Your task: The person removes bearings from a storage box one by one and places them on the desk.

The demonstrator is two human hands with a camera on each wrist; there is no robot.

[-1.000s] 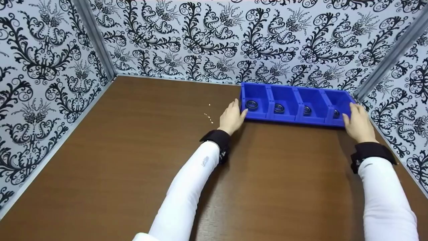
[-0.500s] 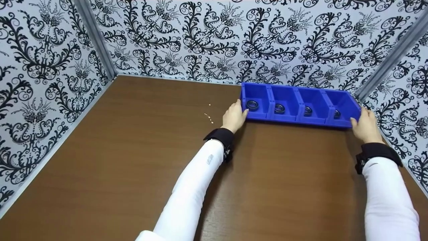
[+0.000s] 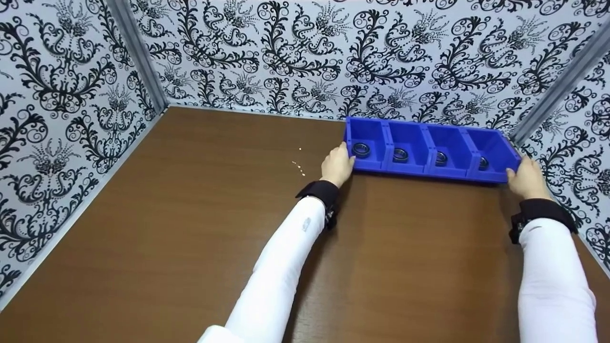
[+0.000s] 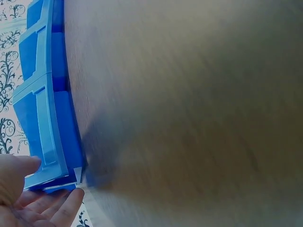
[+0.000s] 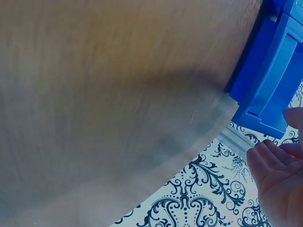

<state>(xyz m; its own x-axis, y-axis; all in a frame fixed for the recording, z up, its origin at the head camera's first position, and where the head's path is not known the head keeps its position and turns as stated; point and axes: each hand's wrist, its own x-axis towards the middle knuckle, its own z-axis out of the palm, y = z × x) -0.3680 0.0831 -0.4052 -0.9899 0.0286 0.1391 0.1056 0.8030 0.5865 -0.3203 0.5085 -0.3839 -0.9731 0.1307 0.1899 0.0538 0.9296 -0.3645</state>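
Note:
A long blue plastic storage bin (image 3: 398, 169), divided into several compartments, rests on the table near the back wall. Each compartment has a dark metal ring like a ball bearing (image 3: 360, 150) in it. My left hand (image 3: 337, 165) grips the bin's left end; in the left wrist view its thumb (image 4: 32, 164) lies over the front lip while the fingers reach round the end wall. At the opposite end, my right hand (image 3: 528, 179) has its thumb (image 5: 292, 117) at the front corner and its fingers (image 5: 270, 153) along the outer side.
Brown wood-grain tabletop (image 3: 190, 228) spreads in front of the bin. Patterned panels (image 3: 295, 57) wall in the back and both sides, joined by grey metal posts (image 3: 138, 57). Small pale specks (image 3: 299, 166) mark the table left of the bin.
My right hand has shifted right, from over the bin's right front to its outer end. The left hand has stayed at the left end, and the bin looks unmoved.

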